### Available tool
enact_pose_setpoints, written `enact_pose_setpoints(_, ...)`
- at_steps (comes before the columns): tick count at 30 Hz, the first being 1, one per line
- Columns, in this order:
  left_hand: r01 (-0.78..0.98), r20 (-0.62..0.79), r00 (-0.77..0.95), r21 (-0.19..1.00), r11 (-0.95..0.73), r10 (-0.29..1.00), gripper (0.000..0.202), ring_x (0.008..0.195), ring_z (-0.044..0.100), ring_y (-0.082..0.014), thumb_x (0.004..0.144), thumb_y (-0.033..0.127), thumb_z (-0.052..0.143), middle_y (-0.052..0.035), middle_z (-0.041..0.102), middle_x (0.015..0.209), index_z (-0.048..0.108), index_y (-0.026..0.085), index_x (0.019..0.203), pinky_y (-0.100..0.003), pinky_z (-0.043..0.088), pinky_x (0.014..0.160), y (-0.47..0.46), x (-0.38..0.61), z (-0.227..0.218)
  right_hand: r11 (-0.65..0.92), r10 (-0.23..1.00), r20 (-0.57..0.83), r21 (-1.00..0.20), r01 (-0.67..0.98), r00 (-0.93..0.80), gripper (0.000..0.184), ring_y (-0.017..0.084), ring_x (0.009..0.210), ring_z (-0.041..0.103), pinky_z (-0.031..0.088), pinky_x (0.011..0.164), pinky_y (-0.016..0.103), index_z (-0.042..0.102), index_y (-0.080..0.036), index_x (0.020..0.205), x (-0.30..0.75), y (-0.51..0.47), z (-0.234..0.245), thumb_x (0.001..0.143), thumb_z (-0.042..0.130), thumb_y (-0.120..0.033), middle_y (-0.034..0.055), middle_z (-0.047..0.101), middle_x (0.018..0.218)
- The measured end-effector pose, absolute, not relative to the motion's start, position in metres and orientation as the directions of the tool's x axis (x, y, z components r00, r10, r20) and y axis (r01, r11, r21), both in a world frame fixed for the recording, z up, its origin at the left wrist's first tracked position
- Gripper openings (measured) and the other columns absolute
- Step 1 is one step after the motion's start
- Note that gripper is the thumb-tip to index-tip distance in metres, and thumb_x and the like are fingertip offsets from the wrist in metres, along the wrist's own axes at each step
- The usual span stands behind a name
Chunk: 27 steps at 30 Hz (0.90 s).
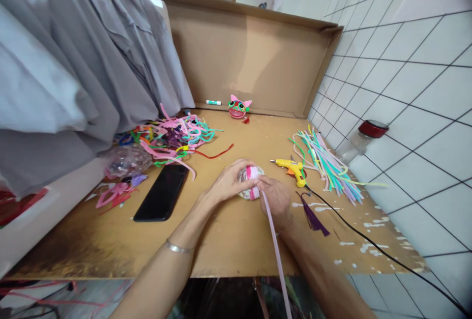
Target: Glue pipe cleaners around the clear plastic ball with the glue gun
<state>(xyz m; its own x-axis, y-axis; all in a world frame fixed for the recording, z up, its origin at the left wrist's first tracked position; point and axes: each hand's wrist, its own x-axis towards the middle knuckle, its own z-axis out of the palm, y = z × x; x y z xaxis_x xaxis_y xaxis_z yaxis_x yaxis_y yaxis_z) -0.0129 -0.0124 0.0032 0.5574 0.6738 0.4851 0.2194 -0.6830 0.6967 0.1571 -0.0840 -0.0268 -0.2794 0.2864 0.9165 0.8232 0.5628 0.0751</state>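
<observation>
Near the middle of the wooden table is a small round piece, whitish at the sides with pink and pale bands across it. My left hand is closed round its left side, thumb along the near edge and fingers over the top. My right hand pinches a pale pink pipe cleaner against the piece's right side. The pipe cleaner's long end hangs down past the table's front edge. The fingertips of my right hand are partly hidden. A yellow glue gun lies to the right of my hands.
Pipe cleaners lie bundled at right, with a tangled heap at left. A black phone, a purple tassel and the glue gun's cord surround my arms. A colourful animal-face ornament sits before the cardboard.
</observation>
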Motion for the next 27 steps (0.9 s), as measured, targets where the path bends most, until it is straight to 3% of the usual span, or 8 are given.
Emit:
enact_pose_setpoints(20,0.181,0.505,0.59,0.678,-0.713,0.63,0.041,0.116,0.06,-0.0261,0.085,0.044,0.064,-0.0143,0.063,0.123,0.062,0.017,0.115,-0.041,0.047,0.101,-0.0112,-0.0132,0.0027,0.58,0.217,0.943,0.085,0.81,-0.254,0.011,0.016,0.089,0.073,0.058,0.077,0.028,0.063,-0.016,0.096,0.1594,-0.0796,-0.0256,0.092,0.056,-0.009,0.0095,0.077,0.095)
enact_pose_setpoints(27,0.188,0.492,0.588,0.689,-0.7,0.642,0.041,0.116,0.06,-0.0258,0.083,0.043,0.067,-0.0137,0.063,0.124,0.062,0.019,0.115,-0.041,0.047,0.102,-0.0134,-0.0124,0.0055,0.556,0.289,0.927,0.04,0.83,-0.238,0.015,0.014,0.087,0.073,0.057,0.075,0.026,0.065,-0.019,0.091,0.1599,-0.0823,-0.0237,0.095,0.051,-0.015,0.0062,0.077,0.093)
